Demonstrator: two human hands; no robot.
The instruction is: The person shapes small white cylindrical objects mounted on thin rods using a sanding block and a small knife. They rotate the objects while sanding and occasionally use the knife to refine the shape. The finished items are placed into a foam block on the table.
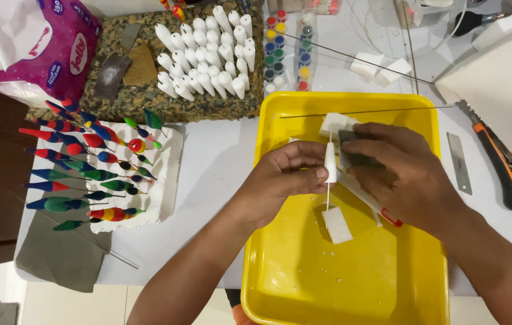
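While gripped: one white float (330, 161)

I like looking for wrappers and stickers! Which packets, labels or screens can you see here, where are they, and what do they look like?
Plastic packet: far left corner of the table, soft and puffy, purple-pink and white with round badges.
Paint pots: at the back, beside the white pegs, two clear strips of small round pots with red, yellow, blue, green and white lids.
No screens or signs are in view.
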